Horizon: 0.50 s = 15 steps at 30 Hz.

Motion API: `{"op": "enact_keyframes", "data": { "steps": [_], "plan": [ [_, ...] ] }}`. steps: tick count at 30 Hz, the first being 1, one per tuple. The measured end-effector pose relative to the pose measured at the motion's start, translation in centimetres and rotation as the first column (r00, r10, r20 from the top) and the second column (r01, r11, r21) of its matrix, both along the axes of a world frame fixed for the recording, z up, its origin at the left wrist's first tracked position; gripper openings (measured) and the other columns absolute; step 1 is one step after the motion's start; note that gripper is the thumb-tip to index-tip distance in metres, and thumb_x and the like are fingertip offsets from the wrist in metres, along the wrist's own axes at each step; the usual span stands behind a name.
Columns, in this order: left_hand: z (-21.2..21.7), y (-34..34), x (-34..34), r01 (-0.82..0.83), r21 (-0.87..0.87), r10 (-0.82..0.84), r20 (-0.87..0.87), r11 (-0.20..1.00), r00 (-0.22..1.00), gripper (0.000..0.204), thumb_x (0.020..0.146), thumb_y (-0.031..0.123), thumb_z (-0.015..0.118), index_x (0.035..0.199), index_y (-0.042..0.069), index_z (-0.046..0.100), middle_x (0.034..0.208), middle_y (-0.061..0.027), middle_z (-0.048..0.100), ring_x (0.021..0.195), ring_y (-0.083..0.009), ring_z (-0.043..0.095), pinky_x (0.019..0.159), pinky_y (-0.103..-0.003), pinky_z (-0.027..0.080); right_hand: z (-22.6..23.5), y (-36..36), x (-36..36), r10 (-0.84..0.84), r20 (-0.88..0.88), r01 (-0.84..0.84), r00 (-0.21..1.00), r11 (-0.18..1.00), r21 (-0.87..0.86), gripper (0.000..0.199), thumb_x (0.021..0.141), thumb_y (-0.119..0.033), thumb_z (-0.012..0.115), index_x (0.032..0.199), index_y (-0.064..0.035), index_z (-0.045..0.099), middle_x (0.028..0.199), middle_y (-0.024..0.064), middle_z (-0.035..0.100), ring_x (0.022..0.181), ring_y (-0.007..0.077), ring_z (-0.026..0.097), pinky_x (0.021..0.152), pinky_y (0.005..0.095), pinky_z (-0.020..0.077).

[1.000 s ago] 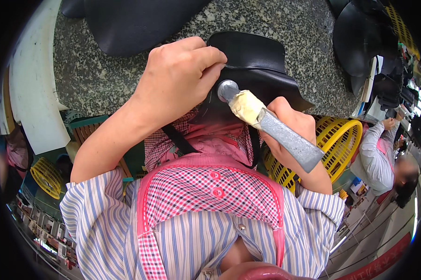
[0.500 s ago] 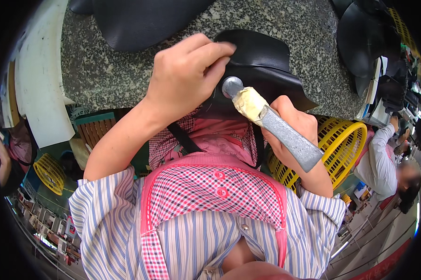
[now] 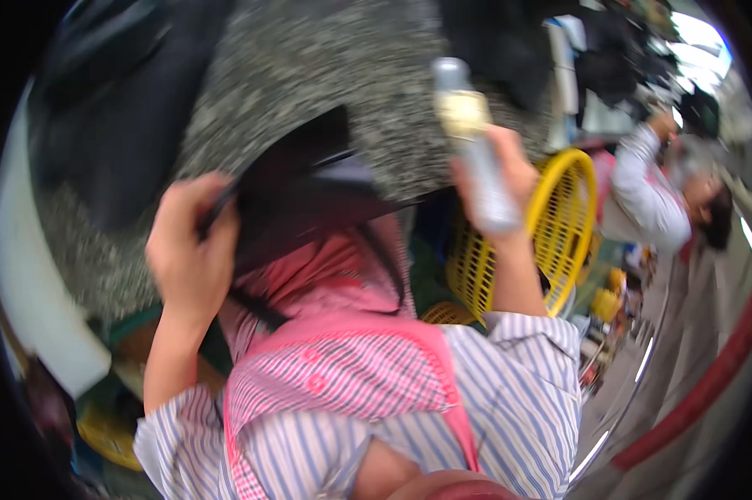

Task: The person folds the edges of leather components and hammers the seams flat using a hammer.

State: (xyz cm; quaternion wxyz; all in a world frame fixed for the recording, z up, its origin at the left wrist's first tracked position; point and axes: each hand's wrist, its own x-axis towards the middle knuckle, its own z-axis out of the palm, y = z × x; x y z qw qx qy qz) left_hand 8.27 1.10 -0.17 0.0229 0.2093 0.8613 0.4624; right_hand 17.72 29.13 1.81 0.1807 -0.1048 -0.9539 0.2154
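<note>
Grey metal hammer (image 3: 466,121), gripped by right hand (image 3: 517,169), is withdrawn, seemingly idle, right of black leathery sheet (image 3: 286,187), pinched by left hand (image 3: 189,242).

Before the person is the table of speckled grey stone (image 3: 309,62). On its left part lies a large black smooth sheet (image 3: 130,125); on its right part is a dark sheet (image 3: 501,50). Along the left side of the table is a long white flat board (image 3: 38,292). Between them, nearer to the person, the thin black folded piece (image 3: 301,171) is over the pink cloth lap (image 3: 330,283), its left edge in the left grip (image 3: 194,237). To its right, apart, the grey metal hammer with yellow wrapping (image 3: 466,115) is in the right grip (image 3: 509,171). Behind the right forearm is a round yellow plastic basket (image 3: 585,242); farther right is a co-worker in pale sleeves (image 3: 652,187).
</note>
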Motion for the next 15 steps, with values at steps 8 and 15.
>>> {"op": "enact_keyframes", "data": {
  "steps": [8, 15],
  "plan": [
    [-0.4, 1.1, 0.4, 0.178, 0.116, -0.145, -0.246, 0.977, 0.958, 0.027, 0.064, -0.014, 0.055, 0.078, 0.004, 0.041, 0.083, -0.0136, 0.058, 0.070, -0.0266, 0.053, 0.066, -0.034, 0.043, -2.1, 4.0, -1.9, 0.083, 0.027, -0.087, 0.996, 0.961, 0.262, 0.033, 0.066, -0.015, 0.073, 0.095, -0.0058, 0.060, 0.083, 0.0101, 0.058, 0.077, 0.0279, 0.056, 0.072, 0.0354, 0.0457],
    [-1.1, 2.9, 1.7, 0.105, 0.123, -0.087, -0.144, 0.987, 0.986, 0.021, 0.073, -0.010, 0.058, 0.080, 0.002, 0.042, 0.079, -0.0135, 0.055, 0.066, -0.0275, 0.052, 0.062, -0.033, 0.044, 4.7, -4.6, -2.0, 0.381, -0.124, -0.380, 0.916, 0.925, 0.034, 0.059, 0.066, -0.045, 0.069, 0.113, -0.0125, 0.056, 0.115, 0.0074, 0.052, 0.107, 0.0271, 0.047, 0.091, 0.0428, 0.0336]
  ]
}}
